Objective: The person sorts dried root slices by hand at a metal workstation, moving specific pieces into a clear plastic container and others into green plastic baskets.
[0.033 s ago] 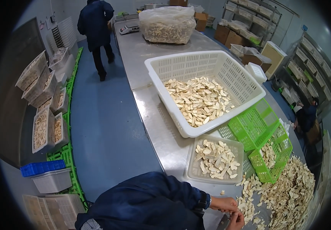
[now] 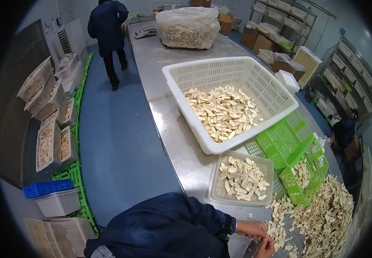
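At the lower right, my left hand reaches from a dark blue sleeve with a dark band at the wrist. My right hand sits just below it at the lower edge. Both hands' fingers are pinched together and meet; whatever is between them is too small to make out. Loose pale dried slices lie right beside my fingers, next to a large heap of such slices. Beyond my left hand stands a shallow translucent tray holding slices. A green basket, tilted, also has slices inside.
A big white slotted basket with slices stands on the steel table; another green basket leans beside it. Farther back are a filled clear bag and a scale. One person is in the left aisle, another at right.
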A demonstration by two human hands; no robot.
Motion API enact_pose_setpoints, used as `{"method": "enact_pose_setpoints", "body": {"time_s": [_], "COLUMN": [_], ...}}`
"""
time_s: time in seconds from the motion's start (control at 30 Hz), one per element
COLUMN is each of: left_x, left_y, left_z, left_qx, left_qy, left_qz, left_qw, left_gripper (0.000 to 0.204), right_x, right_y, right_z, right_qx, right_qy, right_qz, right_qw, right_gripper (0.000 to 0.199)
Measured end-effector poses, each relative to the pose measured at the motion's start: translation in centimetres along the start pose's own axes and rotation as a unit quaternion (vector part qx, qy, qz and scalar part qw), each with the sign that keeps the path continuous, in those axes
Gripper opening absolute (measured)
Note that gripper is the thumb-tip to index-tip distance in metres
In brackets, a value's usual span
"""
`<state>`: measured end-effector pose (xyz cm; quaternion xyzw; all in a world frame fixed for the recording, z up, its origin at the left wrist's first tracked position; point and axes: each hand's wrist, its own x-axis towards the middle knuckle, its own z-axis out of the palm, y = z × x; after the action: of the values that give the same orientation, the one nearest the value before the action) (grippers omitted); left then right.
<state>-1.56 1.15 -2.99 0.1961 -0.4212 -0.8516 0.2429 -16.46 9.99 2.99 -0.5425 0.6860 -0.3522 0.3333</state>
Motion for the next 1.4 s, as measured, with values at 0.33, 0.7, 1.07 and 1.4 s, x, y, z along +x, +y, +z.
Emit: {"method": "enact_pose_setpoints", "body": {"time_s": [0.33,0.7,1.07,1.4], "left_x": [-0.5,-0.9,-0.8,-0.8], "left_y": [1.0,1.5,1.1,1.3], "left_z": [0.2,0.2,0.2,0.4], "left_qx": [0.026,0.023,0.014,0.02], "left_qy": [-0.016,0.007,-0.004,0.004], "left_qz": [-0.03,-0.048,-0.049,-0.049], "left_qw": [0.999,0.999,0.999,0.999], "left_gripper": [0.029,0.025,0.025,0.03], "right_x": [0.5,0.5,-0.2,0.0], "right_y": [-0.2,0.5,1.2,0.6], "right_z": [0.8,1.0,0.7,0.6], "right_qx": [0.097,0.104,0.128,0.168], "right_qy": [0.051,0.075,0.063,0.026], "right_qz": [0.015,0.047,0.045,0.051], "right_qw": [0.994,0.991,0.989,0.984], "right_gripper": [0.017,0.016,0.014,0.014]}}
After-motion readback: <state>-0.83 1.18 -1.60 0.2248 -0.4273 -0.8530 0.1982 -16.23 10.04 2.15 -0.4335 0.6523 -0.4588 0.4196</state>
